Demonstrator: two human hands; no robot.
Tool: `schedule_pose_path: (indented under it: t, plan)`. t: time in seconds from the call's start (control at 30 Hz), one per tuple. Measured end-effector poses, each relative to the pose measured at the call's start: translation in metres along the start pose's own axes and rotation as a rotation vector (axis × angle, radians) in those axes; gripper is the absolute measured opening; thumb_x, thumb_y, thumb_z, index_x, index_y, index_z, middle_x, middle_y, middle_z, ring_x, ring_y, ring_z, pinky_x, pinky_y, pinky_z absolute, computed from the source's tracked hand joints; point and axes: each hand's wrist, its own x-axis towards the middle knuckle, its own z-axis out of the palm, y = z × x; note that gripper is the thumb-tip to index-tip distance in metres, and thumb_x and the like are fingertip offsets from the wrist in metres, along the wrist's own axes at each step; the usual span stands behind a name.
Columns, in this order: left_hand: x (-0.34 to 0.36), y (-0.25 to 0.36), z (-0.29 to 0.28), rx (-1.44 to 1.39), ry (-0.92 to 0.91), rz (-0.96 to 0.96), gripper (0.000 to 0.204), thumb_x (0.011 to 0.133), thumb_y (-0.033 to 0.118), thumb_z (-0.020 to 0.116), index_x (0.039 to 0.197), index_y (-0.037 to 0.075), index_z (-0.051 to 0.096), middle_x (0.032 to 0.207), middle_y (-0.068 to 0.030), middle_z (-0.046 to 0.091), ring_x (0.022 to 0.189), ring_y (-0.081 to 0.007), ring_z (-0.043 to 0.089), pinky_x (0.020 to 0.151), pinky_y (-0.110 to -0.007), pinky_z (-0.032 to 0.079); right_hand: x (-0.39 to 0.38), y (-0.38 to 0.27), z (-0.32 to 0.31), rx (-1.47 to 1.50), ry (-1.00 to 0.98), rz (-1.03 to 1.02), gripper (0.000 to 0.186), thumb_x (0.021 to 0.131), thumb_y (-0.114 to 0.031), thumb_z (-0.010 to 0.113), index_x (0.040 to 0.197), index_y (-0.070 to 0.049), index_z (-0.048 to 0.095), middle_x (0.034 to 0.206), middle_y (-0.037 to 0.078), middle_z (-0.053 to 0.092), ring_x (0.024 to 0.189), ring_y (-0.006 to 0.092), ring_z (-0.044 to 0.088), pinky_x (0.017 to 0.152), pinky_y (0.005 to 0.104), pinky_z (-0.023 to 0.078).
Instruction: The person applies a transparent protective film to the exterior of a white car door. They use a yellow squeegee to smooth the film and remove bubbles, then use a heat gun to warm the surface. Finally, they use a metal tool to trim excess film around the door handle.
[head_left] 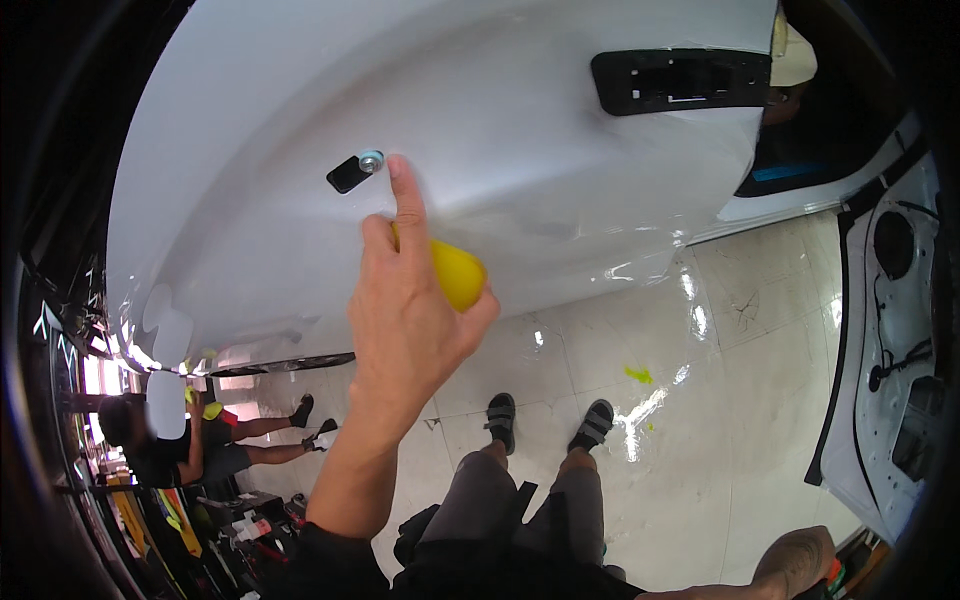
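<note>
While the left index finger stretches up just beside a round metal knob (pixel 370 162) at a dark slot (pixel 346 177), the left hand (pixel 412 275) has a yellow pad (pixel 458 275) gripped between thumb and fingers, right in front of the pale car panel (pixel 520 170)! Down at lower right comes the right hand (pixel 800 558) (its grip, I can't tell), well apart from the pad.

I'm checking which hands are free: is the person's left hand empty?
No, the left hand holds a yellow object in front of the pale car panel.
</note>
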Motion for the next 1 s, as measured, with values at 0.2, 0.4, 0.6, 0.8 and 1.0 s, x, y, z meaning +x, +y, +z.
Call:
schedule_pose_path:
  t: [0.2, 0.4, 0.6, 0.8, 1.0]
  plan:
    - [0.003, -0.011, -0.011, 0.114, -0.076, 0.030, 0.121, 0.069, 0.012, 0.078, 0.168, 0.013, 0.009, 0.103, -0.0160, 0.050, 0.082, -0.0318, 0.060, 0.073, -0.041, 0.054, -0.024, 0.037, -0.003, -0.183, 0.176, -0.089, 0.025, 0.056, -0.018, 0.062, 0.076, -0.003, 0.063, 0.093, 0.017, 0.068, 0.072, 0.0263, 0.064, 0.057, 0.0310, 0.051]
    - [0.001, -0.034, -0.023, 0.226, -0.136, 0.089, 0.122, 0.066, 0.009, 0.077, 0.169, 0.017, 0.013, 0.103, -0.0150, 0.050, 0.082, -0.0317, 0.059, 0.074, -0.041, 0.055, -0.100, 0.081, -0.025, 0.432, 0.451, -0.192, 0.038, 0.070, -0.010, 0.076, 0.105, 0.002, 0.066, 0.084, 0.017, 0.070, 0.062, 0.0284, 0.067, 0.050, 0.0408, 0.053]
    - [0.006, -0.045, -0.038, 0.255, -0.185, 0.160, 0.121, 0.062, 0.009, 0.077, 0.168, 0.016, 0.019, 0.103, -0.0146, 0.049, 0.084, -0.0311, 0.059, 0.074, -0.040, 0.054, -0.092, 0.194, 0.056, 0.954, 1.141, 0.129, 0.078, 0.085, -0.001, 0.067, 0.153, 0.003, 0.030, 0.091, 0.017, 0.065, 0.051, 0.0199, 0.061, 0.047, 0.0295, 0.054]
    - [0.003, -0.067, -0.042, 0.153, -0.205, 0.241, 0.120, 0.058, 0.008, 0.081, 0.165, 0.015, 0.026, 0.104, -0.0144, 0.049, 0.088, -0.0327, 0.057, 0.076, -0.041, 0.052, 0.072, 0.193, -0.010, 0.405, 0.804, 0.190, 0.045, 0.100, -0.010, 0.062, 0.141, 0.004, 0.051, 0.092, 0.013, 0.065, 0.068, 0.0113, 0.060, 0.060, 0.0238, 0.048]
    - [-0.004, -0.097, -0.035, -0.019, -0.091, 0.354, 0.116, 0.049, 0.000, 0.072, 0.160, 0.013, 0.038, 0.111, -0.0147, 0.047, 0.097, -0.0333, 0.056, 0.084, -0.041, 0.053, 0.125, 0.206, -0.071, -0.460, 0.671, -0.024, 0.024, 0.102, -0.009, 0.061, 0.123, 0.003, 0.067, 0.091, 0.007, 0.064, 0.074, 0.0118, 0.061, 0.068, 0.0240, 0.051]
